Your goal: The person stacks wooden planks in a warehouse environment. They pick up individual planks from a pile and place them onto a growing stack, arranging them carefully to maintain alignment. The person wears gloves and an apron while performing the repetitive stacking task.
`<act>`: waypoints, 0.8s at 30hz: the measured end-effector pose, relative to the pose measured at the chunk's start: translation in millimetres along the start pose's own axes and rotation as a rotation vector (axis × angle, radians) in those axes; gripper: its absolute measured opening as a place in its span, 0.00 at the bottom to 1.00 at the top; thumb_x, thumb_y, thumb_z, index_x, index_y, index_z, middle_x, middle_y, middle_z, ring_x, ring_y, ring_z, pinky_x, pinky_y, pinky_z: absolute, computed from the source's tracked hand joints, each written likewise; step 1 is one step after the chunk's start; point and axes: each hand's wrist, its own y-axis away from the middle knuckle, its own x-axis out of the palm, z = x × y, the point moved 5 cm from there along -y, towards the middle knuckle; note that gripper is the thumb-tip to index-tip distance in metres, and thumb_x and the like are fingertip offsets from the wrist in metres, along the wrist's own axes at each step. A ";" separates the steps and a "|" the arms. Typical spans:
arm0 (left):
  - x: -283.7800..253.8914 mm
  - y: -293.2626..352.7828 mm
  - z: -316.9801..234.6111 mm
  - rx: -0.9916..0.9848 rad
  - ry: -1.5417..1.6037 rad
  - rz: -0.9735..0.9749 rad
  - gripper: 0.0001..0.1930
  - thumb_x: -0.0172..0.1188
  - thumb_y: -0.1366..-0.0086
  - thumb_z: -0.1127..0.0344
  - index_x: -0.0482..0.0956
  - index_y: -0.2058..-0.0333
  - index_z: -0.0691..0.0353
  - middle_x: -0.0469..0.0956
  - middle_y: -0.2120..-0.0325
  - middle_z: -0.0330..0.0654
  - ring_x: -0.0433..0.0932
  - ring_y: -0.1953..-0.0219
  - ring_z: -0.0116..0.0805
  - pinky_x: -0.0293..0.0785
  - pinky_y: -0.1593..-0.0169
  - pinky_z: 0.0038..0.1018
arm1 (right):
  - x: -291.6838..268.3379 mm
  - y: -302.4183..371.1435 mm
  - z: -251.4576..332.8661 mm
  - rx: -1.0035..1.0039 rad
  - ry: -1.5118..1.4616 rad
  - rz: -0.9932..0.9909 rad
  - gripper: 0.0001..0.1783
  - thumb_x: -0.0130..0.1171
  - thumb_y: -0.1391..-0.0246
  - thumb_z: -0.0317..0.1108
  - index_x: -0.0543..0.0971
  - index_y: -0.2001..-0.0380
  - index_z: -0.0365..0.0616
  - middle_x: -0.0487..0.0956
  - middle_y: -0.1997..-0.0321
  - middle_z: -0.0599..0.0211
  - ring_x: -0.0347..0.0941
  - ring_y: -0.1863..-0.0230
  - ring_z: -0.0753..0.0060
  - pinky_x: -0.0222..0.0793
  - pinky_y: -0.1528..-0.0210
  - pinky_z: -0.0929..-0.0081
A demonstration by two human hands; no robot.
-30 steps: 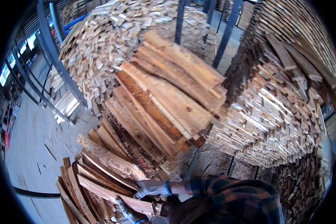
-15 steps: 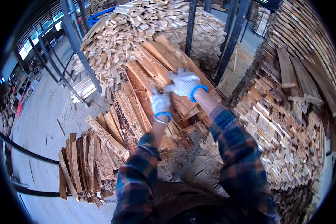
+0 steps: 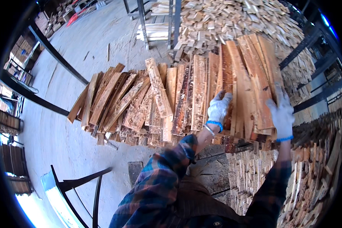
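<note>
Left fingers (image 3: 219, 95) half-curled, grip unclear; right fingers (image 3: 280, 92) spread; boards (image 3: 198, 95) piled beneath both

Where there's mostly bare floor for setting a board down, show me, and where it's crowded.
Floor shows beyond the boards, between the long dark bar and the metal posts; more lies between the boards and the black frame, lower left. Crowded: around the left hand and right hand, and at the stacked wood, lower right.

- Boards (image 3: 199, 93): dull wood, some smooth, some rough and flaky
- Gloves (image 3: 217, 111): knitted cloth, not shiny
- Sleeves (image 3: 155, 178): soft-looking cloth
- Long bar (image 3: 59, 53): smooth, looks like metal
- Floor (image 3: 60, 100): hard, dull, dusty
</note>
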 end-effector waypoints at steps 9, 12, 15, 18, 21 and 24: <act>-354.2 -18.1 -51.0 0.173 -0.282 -0.528 0.29 0.66 0.36 0.61 0.70 0.40 0.69 0.77 0.47 0.50 0.75 0.47 0.35 0.69 0.42 0.27 | 227.8 29.8 277.8 -0.362 -0.366 0.251 0.46 0.59 0.46 0.60 0.57 0.30 0.54 0.71 0.37 0.45 0.82 0.61 0.50 0.80 0.75 0.62; -461.2 15.4 -88.2 0.138 -0.664 -0.790 0.34 0.67 0.38 0.53 0.70 0.41 0.71 0.77 0.48 0.52 0.76 0.48 0.40 0.69 0.43 0.28 | 312.7 10.0 341.2 -0.167 0.014 0.794 0.58 0.54 0.49 0.72 0.44 0.26 0.54 0.66 0.36 0.36 0.77 0.53 0.43 0.77 0.65 0.52; -564.2 50.1 -116.8 -0.014 -1.367 -1.123 0.36 0.67 0.43 0.43 0.73 0.42 0.62 0.81 0.55 0.54 0.81 0.57 0.45 0.76 0.54 0.36 | 390.9 4.6 366.5 -0.223 0.196 0.852 0.63 0.47 0.53 0.79 0.43 0.27 0.47 0.63 0.35 0.31 0.79 0.59 0.51 0.74 0.70 0.56; -664.4 89.6 -95.2 0.168 -0.780 -1.265 0.31 0.68 0.42 0.47 0.75 0.47 0.64 0.80 0.66 0.50 0.79 0.67 0.43 0.75 0.62 0.35 | 451.7 17.9 379.7 -0.378 0.419 0.781 0.65 0.51 0.55 0.78 0.45 0.28 0.41 0.66 0.48 0.35 0.75 0.66 0.49 0.65 0.80 0.51; -690.5 98.0 -41.1 -0.201 0.487 -1.174 0.18 0.65 0.37 0.52 0.72 0.75 0.59 0.62 0.89 0.36 0.64 0.83 0.30 0.61 0.78 0.28 | 449.7 11.0 382.6 -0.422 0.430 0.507 0.70 0.53 0.62 0.82 0.51 0.31 0.34 0.66 0.76 0.58 0.69 0.79 0.57 0.50 0.93 0.56; -747.4 82.1 -23.7 0.088 0.567 -0.800 0.17 0.61 0.34 0.51 0.72 0.74 0.57 0.61 0.87 0.35 0.64 0.83 0.31 0.61 0.78 0.29 | 423.3 10.8 408.2 -0.093 0.006 0.937 0.62 0.64 0.56 0.65 0.45 0.27 0.47 0.72 0.57 0.44 0.68 0.77 0.70 0.61 0.86 0.69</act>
